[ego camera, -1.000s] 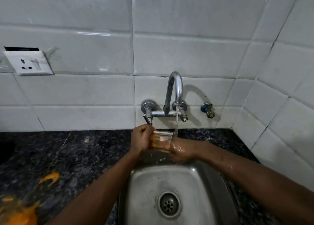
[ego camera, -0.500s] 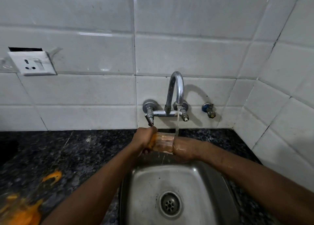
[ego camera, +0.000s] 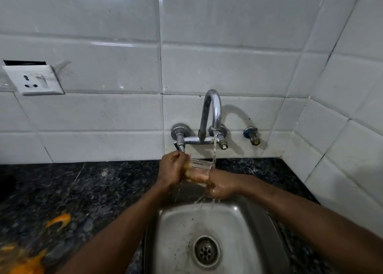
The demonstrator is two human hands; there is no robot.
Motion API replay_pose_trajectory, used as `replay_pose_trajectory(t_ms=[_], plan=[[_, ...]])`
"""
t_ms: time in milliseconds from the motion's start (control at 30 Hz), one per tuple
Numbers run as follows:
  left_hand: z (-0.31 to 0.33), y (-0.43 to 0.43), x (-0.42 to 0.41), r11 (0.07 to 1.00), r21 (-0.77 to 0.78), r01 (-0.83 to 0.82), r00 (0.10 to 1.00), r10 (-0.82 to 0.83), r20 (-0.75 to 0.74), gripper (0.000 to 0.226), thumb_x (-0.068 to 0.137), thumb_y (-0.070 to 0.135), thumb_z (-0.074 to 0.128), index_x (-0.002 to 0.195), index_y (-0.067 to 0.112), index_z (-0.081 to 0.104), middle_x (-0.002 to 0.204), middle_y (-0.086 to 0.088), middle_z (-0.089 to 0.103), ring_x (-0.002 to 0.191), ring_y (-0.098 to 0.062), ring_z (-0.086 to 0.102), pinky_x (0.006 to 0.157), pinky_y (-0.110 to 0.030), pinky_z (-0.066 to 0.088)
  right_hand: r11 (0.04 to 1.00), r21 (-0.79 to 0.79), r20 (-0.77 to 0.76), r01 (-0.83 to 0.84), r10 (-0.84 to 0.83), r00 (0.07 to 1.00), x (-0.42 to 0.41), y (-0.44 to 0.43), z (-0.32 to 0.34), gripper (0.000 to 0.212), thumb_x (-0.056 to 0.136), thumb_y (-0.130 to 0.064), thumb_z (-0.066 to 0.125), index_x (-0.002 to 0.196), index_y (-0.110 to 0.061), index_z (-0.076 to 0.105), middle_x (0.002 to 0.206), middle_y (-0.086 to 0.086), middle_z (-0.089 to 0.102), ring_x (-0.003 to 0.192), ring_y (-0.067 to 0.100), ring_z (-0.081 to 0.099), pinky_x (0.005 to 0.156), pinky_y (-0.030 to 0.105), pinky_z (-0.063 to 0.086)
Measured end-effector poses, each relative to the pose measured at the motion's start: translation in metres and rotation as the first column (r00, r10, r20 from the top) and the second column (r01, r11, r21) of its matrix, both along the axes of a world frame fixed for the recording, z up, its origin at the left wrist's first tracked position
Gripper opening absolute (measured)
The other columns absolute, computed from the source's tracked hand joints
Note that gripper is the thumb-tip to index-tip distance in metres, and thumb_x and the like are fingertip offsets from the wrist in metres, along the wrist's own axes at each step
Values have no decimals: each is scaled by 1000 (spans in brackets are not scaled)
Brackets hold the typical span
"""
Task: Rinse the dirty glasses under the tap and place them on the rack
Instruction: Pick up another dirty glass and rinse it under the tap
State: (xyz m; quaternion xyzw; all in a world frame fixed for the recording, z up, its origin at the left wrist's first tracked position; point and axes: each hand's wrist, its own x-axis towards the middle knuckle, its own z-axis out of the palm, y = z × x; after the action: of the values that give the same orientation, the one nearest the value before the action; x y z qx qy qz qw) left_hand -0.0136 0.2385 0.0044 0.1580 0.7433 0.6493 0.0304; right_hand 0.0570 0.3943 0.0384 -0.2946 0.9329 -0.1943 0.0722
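A clear glass (ego camera: 198, 170) lies sideways above the back of the steel sink (ego camera: 178, 228), held between both hands. My left hand (ego camera: 172, 171) grips its left end, fingers curled at the mouth. My right hand (ego camera: 220, 185) wraps its right end from below. Water runs from the chrome tap (ego camera: 211, 112) in a thin stream onto the glass's right end and my right hand, and drips into the sink. No rack is in view.
Dark speckled granite counter (ego camera: 83, 191) surrounds the sink. Orange blurred objects (ego camera: 24, 261) lie at the bottom left. A white wall socket (ego camera: 34, 80) sits on the tiles at left. A small valve (ego camera: 251, 136) sticks out right of the tap. The drain (ego camera: 205, 252) is open.
The glass stays under the stream while my hands shift slightly around it; my left hand has turned at the glass's mouth. More water now drips from my right hand.
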Motion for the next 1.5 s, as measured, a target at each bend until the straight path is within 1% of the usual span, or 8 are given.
replay_pose_trajectory(t_ms=[167, 367, 500, 667, 833, 1000, 1333, 1500], plan=[[2, 1, -8, 977, -196, 82, 915, 4, 404, 34, 97, 35, 52, 89, 5, 66, 69, -11, 68, 46, -20, 57, 40, -25, 41, 965, 254, -48, 58, -47, 998, -6, 13, -6, 47, 96, -15, 48, 143, -16, 45, 145, 7, 48, 129, 20, 47, 112, 35, 39], [-5, 5, -4, 998, -21, -52, 989, 55, 137, 26, 95, 18, 56, 80, 0, 69, 71, -12, 64, 62, -22, 59, 48, -26, 46, 986, 5, 168, 168, -166, 972, -5, 4, -2, 49, 95, -12, 54, 141, -26, 44, 125, -23, 47, 111, -17, 49, 101, 13, 42], [8, 5, -8, 982, -189, 17, 905, 65, 420, 30, 94, 32, 55, 89, 4, 65, 75, -13, 67, 49, -21, 57, 37, -21, 38, 962, 210, 49, 173, -187, 981, -8, 10, -6, 37, 96, -12, 53, 133, -11, 52, 130, 12, 58, 115, 24, 58, 100, 39, 48], [0, 0, -4, 996, 91, 8, 999, -12, 40, 22, 95, 17, 57, 83, 3, 69, 80, -13, 67, 71, -22, 64, 56, -31, 53, 970, -36, 177, 241, -231, 957, -6, 8, -4, 54, 91, -1, 57, 136, -28, 46, 121, -22, 50, 112, -20, 45, 108, 20, 40], [9, 1, -16, 957, -281, 73, 966, 2, 258, 34, 92, 35, 57, 75, 7, 65, 67, -10, 64, 47, -18, 57, 41, -19, 38, 976, 169, 29, 140, -147, 989, -2, 11, -18, 53, 90, -2, 56, 141, -7, 44, 137, 15, 52, 119, 28, 55, 104, 32, 44], [-1, -2, 2, 1000, -18, 25, 999, -26, -26, 27, 95, 16, 59, 70, 11, 66, 62, 0, 62, 59, -11, 59, 54, -20, 46, 976, -93, 210, 198, -175, 962, -4, 5, -6, 56, 88, 0, 58, 140, -18, 45, 131, 1, 56, 121, 5, 53, 105, 25, 45], [3, 3, -5, 999, 27, 19, 999, -19, 25, 28, 93, 22, 62, 68, 11, 66, 63, -5, 62, 58, -16, 58, 52, -28, 45, 986, 1, 94, 169, -169, 981, -11, 11, -8, 50, 91, 0, 55, 121, -41, 53, 118, -16, 59, 109, -5, 56, 96, 16, 47], [14, 7, -13, 950, -303, 78, 915, 52, 400, 32, 94, 31, 55, 86, 2, 62, 63, -15, 64, 37, -24, 53, 39, -25, 38, 974, 187, 19, 124, -130, 991, -8, 15, -14, 44, 94, -12, 56, 137, -20, 48, 131, 6, 56, 113, 18, 57, 102, 39, 47]])
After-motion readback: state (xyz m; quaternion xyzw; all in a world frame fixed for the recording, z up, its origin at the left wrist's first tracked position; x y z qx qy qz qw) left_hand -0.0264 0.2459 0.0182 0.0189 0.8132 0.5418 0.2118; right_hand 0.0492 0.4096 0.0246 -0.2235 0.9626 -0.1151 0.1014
